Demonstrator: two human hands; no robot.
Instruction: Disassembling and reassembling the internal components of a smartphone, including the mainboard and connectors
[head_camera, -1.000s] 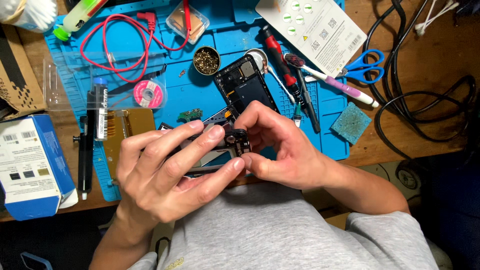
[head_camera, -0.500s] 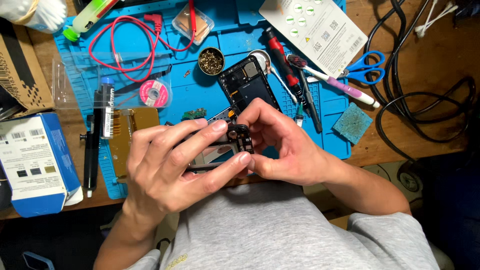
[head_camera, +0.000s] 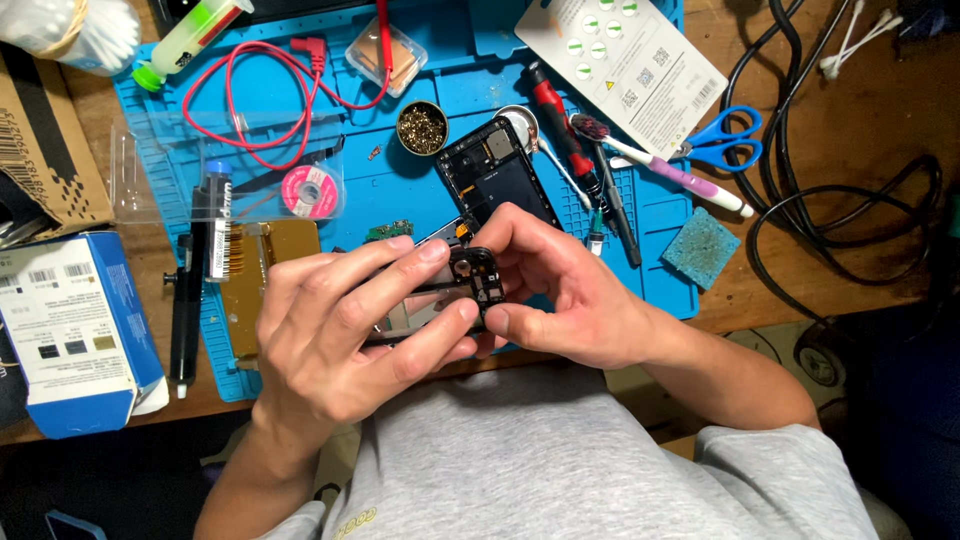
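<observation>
Both my hands hold a small black phone part over the near edge of a blue work mat. My left hand wraps around it from the left, index finger and thumb pinching its side. My right hand grips it from the right, with the thumb under its lower edge. A thin dark tool or strip runs under my left fingers; I cannot tell what it is. An opened black phone body lies on the mat just beyond my fingers.
On the mat lie a red wire, a pink tape roll, a brass tin, a red-handled screwdriver and a brush. Blue scissors, a teal sponge, black cables sit right. A blue box sits left.
The view has shifted slightly. My hands stay closed on the small black part, with only small finger adjustments.
</observation>
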